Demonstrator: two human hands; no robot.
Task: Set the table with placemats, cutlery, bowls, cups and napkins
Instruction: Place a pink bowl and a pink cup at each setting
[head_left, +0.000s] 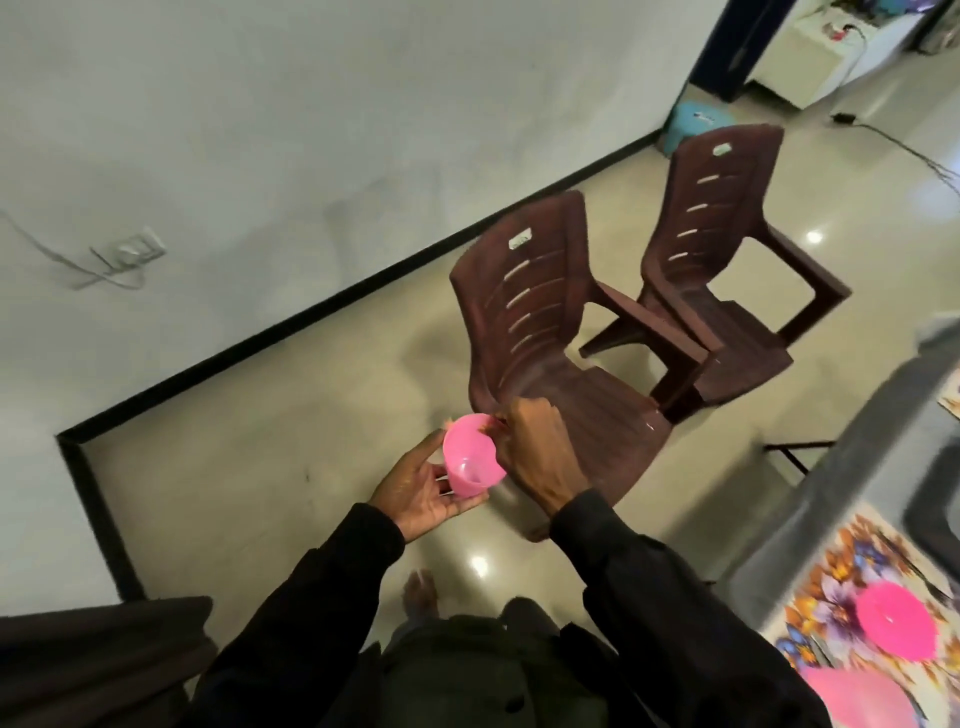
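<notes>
**Glossy floor below, cup not yet on the bench**

Pale walls with a black skirting close in a glossy cream tiled floor (311, 493); a near dark brown slatted plastic chair (545, 338) and a far chair of the same kind (727, 208) stand side by side on it; the grey bench (857, 441) shows only at the right edge, carrying a flower-printed rectangular placemat (826, 582) with a round pink plastic bowl (896, 629) on it, and a second pink dish (852, 696), blurred, lies at the bottom edge.

The pink plastic cup (470, 462) is in the air above the floor, just before the near chair's seat and well apart from the bench; the left hand (421, 488) cradles its base and wall, thumb and fingers curled round it; the right hand (535, 452) is closed at the far side of the rim, seemingly pinching the lip, though blur hides exactly what the fingertips hold.

The risks, as I judge them: the cup looks light and smooth, so a tug at the rim against a loose left-hand hold could send it down onto hard tile and under the chairs; the view faces away from the bench, so a reach to the right without looking could set the cup on the edge or knock the bowl off its placemat.
</notes>
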